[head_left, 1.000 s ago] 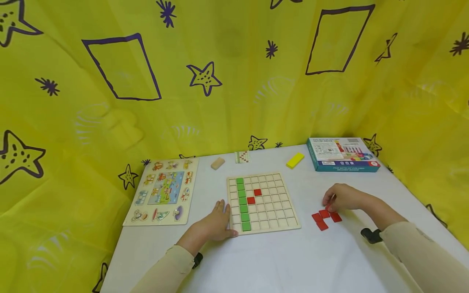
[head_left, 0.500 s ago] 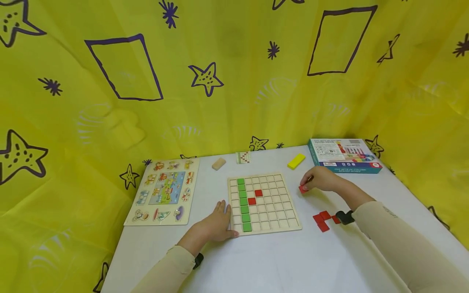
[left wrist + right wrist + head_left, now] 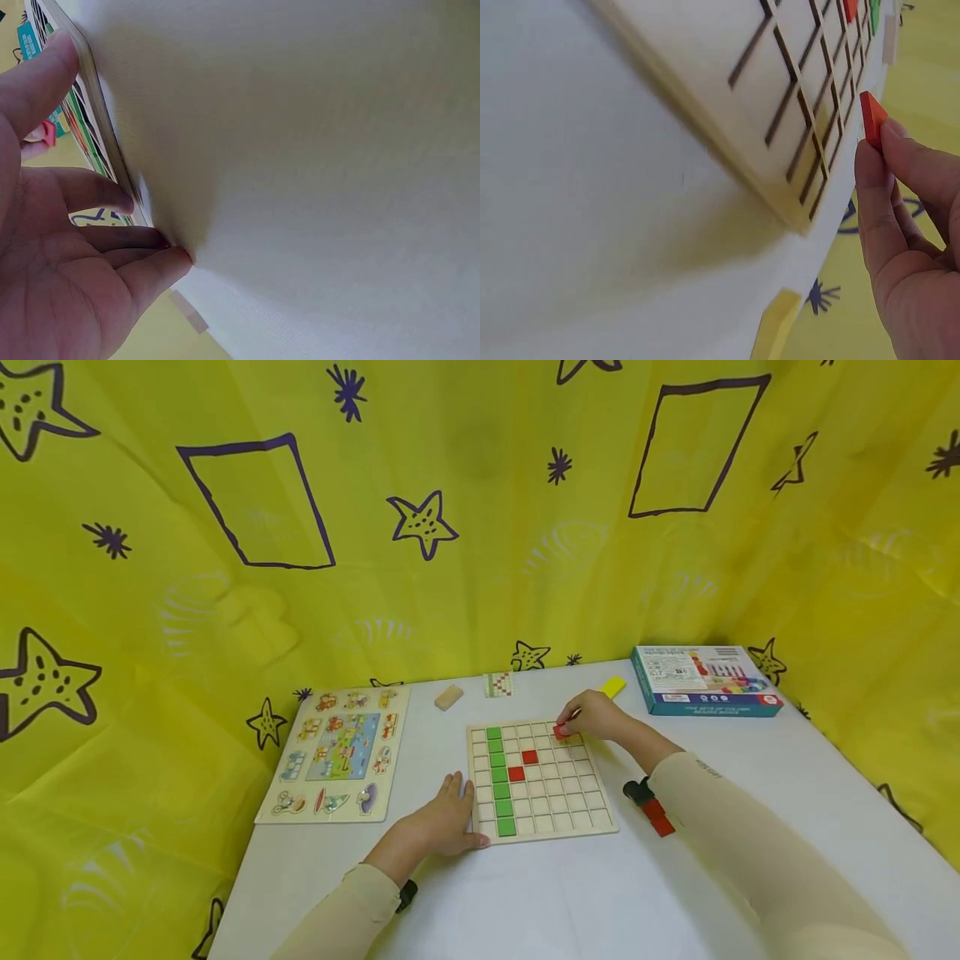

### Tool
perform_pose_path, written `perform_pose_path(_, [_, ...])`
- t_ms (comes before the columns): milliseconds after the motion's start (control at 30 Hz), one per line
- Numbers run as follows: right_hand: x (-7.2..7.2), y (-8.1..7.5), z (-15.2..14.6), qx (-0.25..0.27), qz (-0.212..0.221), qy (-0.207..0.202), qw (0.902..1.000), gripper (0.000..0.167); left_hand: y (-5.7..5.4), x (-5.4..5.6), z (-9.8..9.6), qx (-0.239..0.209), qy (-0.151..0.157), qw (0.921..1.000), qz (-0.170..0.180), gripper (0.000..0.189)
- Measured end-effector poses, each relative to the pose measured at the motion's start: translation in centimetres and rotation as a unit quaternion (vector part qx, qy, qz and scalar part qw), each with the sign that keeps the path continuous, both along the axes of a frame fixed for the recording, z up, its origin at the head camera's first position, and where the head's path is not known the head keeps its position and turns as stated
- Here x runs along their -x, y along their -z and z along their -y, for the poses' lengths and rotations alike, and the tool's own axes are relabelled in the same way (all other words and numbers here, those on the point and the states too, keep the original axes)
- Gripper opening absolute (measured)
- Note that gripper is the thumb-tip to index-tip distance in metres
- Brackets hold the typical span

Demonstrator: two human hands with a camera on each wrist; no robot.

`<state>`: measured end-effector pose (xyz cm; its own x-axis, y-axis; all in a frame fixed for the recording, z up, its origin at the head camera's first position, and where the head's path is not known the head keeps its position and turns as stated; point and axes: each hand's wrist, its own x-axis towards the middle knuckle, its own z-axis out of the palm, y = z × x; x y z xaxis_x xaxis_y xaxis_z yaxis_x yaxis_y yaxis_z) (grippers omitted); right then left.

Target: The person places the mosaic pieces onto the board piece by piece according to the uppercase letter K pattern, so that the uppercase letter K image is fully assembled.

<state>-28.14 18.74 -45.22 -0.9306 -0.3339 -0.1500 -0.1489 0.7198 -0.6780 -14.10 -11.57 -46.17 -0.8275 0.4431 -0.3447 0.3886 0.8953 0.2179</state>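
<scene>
A wooden grid board (image 3: 551,822) lies on the table with a column of green tiles (image 3: 501,791) and two red tiles (image 3: 530,757) set in its squares. My left hand (image 3: 442,820) rests against the board's left edge, fingers extended and thumb at the near corner; in the left wrist view the fingertips touch the tabletop. Over the board's far right part, my right hand (image 3: 596,714) pinches a red tile (image 3: 871,120) between thumb and finger. The right wrist view has that tile raised above the grid. Loose red tiles (image 3: 658,818) lie right of the board, partly hidden by the right wrist strap.
Behind the board are a pattern card (image 3: 498,685), a wooden block (image 3: 448,697) and a yellow block (image 3: 613,686), partly covered by the right hand. A picture puzzle board (image 3: 330,760) lies left. At the back right sits a flat box (image 3: 708,682).
My right hand has picked up a red tile from the loose ones and carried it left and away to above the board's far right part. The left hand has stayed at the board's edge.
</scene>
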Motion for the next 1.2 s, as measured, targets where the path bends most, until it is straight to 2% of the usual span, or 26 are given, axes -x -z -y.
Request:
perform_pose_path(300, [0.1,1.2,2.9,0.003,-0.002,-0.007,1.0000,0.006,0.0,-0.1,0.1,-0.001,0.004,1.0000,-0.003,0.095])
perform_pose_path(567, [0.0,2.0,3.8,-0.044,-0.032,-0.035,0.9979,0.004,0.3,0.1,0.1,0.005,0.001,1.0000,-0.002,0.095])
perform_pose_path(733, [-0.1,2.3,3.9,-0.052,-0.044,-0.033,0.9971,0.005,0.2,0.0,0.2,0.004,-0.004,1.0000,0.001,0.096])
perform_pose_path(1000, [-0.6,2.6,3.2,-0.010,-0.036,-0.019,0.9991,0.010,0.2,0.0,0.3,-0.007,0.003,1.0000,-0.004,0.096])
perform_pose_path(1200, [-1.3,1.4,0.9,0.022,-0.032,-0.012,0.9992,0.015,0.0,-0.1,0.2,-0.003,0.005,1.0000,-0.006,0.096])
